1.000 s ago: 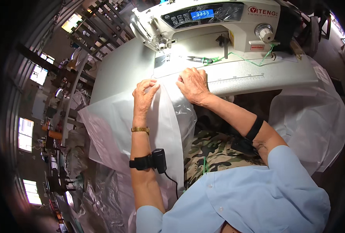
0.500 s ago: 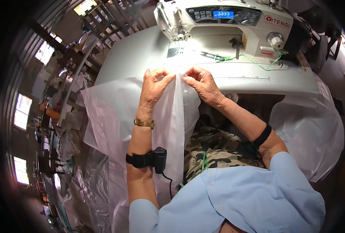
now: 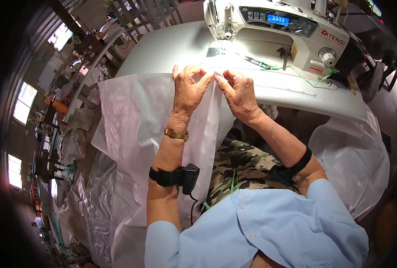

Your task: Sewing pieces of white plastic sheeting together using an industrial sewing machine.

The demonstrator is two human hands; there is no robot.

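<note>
A thin whitish translucent plastic sheet hangs from the near edge of the sewing table down over my left side. My left hand pinches its top edge between thumb and fingertips. Right beside it, my right hand pinches the same edge, the fingertips of both hands almost touching. A long straight edge of the sheet drops from between them toward my lap. Just beyond my fingers stands a white sewing machine, its needle area brightly lit.
Thread snips with a green cord lie on the sewing table, right of the needle. More whitish sheeting hangs at the right. Crumpled plastic lies to the left. A corded black device is strapped to my left forearm.
Both hands have come closer together at the sheet's edge, still pinching it. The view has shifted, so the machine appears farther right and higher. The sheet's hanging edge now slants more.
</note>
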